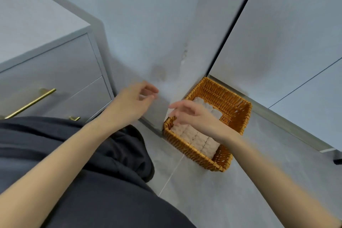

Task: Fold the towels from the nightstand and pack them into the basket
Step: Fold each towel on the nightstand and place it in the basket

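Where ribbed towels (196,139) lie, woven basket (187,147) encloses them.

Head-worn view, steeply downward, close.

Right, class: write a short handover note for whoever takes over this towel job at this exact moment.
Left hand: empty, fingers loosely curled, in the air left of the basket.
Right hand: empty, fingers relaxed, over the basket.
Towels: folded, side by side inside the basket, which stands on the floor in the wall corner.
Done: those towels are folded and packed.
Left: no towel shows on the part of the nightstand in view. Check the rest of its top for any more.
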The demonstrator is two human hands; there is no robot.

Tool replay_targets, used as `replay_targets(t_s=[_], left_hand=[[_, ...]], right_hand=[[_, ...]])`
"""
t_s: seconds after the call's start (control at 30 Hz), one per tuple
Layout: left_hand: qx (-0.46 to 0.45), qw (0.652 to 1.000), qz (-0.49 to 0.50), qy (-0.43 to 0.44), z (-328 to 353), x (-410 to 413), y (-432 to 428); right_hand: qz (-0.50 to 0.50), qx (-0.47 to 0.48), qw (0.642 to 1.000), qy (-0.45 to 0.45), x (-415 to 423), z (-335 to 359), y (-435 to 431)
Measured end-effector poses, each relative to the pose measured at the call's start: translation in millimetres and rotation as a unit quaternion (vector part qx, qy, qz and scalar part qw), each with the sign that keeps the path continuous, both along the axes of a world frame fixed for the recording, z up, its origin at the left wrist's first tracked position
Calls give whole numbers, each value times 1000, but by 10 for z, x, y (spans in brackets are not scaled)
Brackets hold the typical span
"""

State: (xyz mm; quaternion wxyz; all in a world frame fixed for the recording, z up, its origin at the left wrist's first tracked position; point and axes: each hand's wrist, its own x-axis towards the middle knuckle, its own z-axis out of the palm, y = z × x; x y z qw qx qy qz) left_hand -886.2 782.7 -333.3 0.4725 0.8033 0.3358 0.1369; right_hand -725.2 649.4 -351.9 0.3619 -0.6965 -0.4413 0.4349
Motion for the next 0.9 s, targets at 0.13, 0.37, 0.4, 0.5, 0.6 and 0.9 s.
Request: replay_targets(t_s=[0.13, 0.37, 0.4, 0.5, 0.6, 0.9], left_hand=[[21, 997, 53, -45, 313, -439, 166], [70, 976, 186, -90, 819, -1278, 514], [81, 970, 207, -98, 895, -1448, 566], [99, 953, 263, -114, 1082, -1922, 706], [126, 930, 323, -122, 1179, -2319, 843], [301, 823, 483, -12, 1103, -3124, 1264]], right_hand=[[35, 61, 996, -48, -350, 393, 357], [70, 137, 983, -99, -943, 933, 1150], [76, 149, 981, -101, -1050, 1014, 1269], [95, 182, 974, -99, -1350, 1254, 1607], [113, 204, 967, -97, -1621, 1421, 1894], [155, 241, 954, -90, -2462, 1578, 2670]])
